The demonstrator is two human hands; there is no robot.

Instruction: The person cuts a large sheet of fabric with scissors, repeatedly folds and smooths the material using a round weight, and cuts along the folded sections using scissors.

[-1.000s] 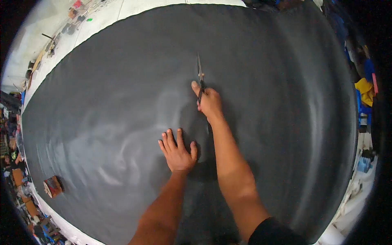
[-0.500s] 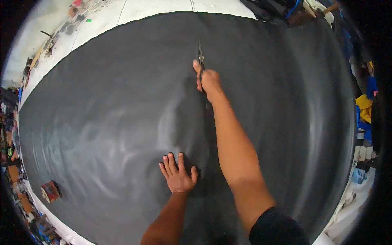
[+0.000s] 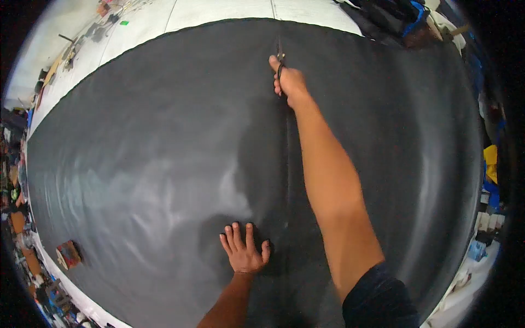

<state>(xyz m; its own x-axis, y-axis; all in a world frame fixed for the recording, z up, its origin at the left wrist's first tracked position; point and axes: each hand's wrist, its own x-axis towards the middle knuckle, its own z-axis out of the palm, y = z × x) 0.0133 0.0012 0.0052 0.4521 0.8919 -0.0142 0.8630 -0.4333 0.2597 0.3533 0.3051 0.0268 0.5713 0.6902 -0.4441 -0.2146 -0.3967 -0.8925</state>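
A large sheet of black leather-like material (image 3: 180,120) is spread over a white table. My right hand (image 3: 290,85) grips a pair of scissors (image 3: 280,59), arm stretched far forward, with the blades pointing at the sheet's far edge. Behind the scissors, a straight cut line runs back through the sheet toward me. Left of that line, near the front, my left hand (image 3: 245,252) lies flat on the material with its fingers spread and nothing in it.
A small reddish-brown block (image 3: 68,255) sits on the sheet at the left. Beyond the far edge shows the white tabletop (image 3: 219,11). Dark material (image 3: 383,24) is heaped at the far right. Assorted clutter lines the left side, and a yellow cloth (image 3: 490,164) is at the right.
My right hand and the scissors have moved forward, nearer the far edge, and the cut line behind them is longer. My left hand stays flat on the sheet.
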